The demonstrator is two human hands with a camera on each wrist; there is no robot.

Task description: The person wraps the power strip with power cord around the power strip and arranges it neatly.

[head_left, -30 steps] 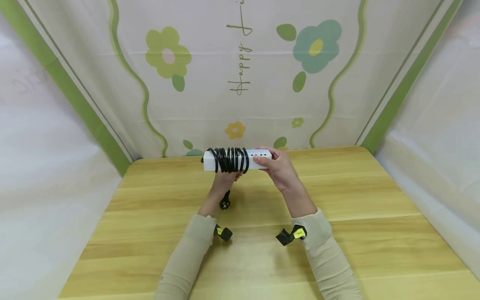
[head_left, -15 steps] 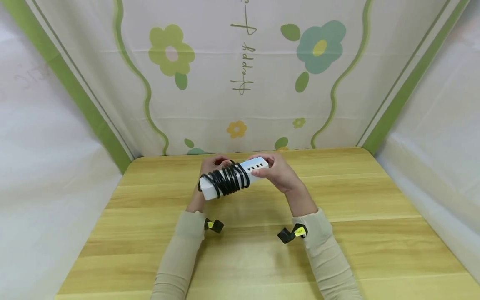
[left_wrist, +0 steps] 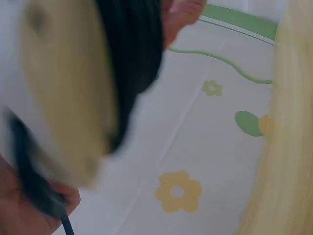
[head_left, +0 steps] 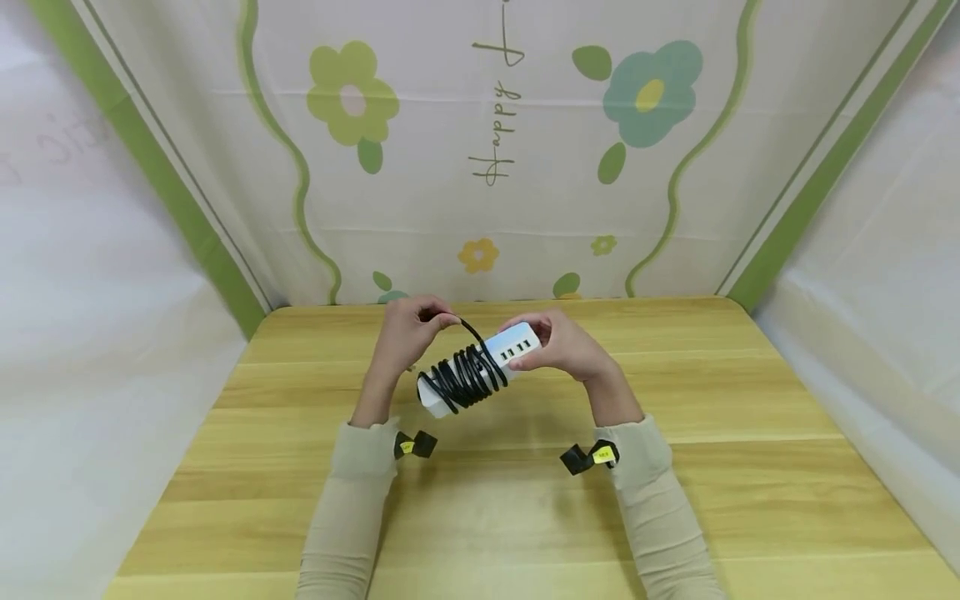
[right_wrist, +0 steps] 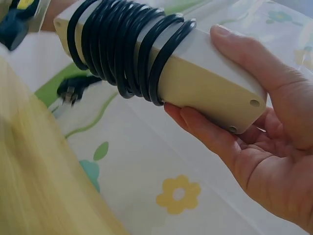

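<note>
A white power strip point(head_left: 522, 331) is held tilted above the table, its left end lower. Black cord point(head_left: 467, 377) is wound round its left part in several turns. My right hand point(head_left: 567, 346) grips the right end, beside the row of ports; in the right wrist view the thumb point(right_wrist: 257, 61) lies on one side and fingers on the other. My left hand point(head_left: 405, 337) pinches a loose length of the cord, which runs up from the coils. The plug point(right_wrist: 72, 90) dangles in the right wrist view. In the left wrist view the strip point(left_wrist: 68, 88) is blurred.
Below the hands spreads a wooden table point(head_left: 525, 517). A flower-printed cloth point(head_left: 420, 183) hangs at its back edge, with white sheets on the left point(head_left: 97, 333) and right point(head_left: 877, 292). Black cameras are strapped at both wrists.
My left hand has come from below the strip up and round its far left side, drawing a length of cord off the coils. The strip has tilted, its left end dropping.
</note>
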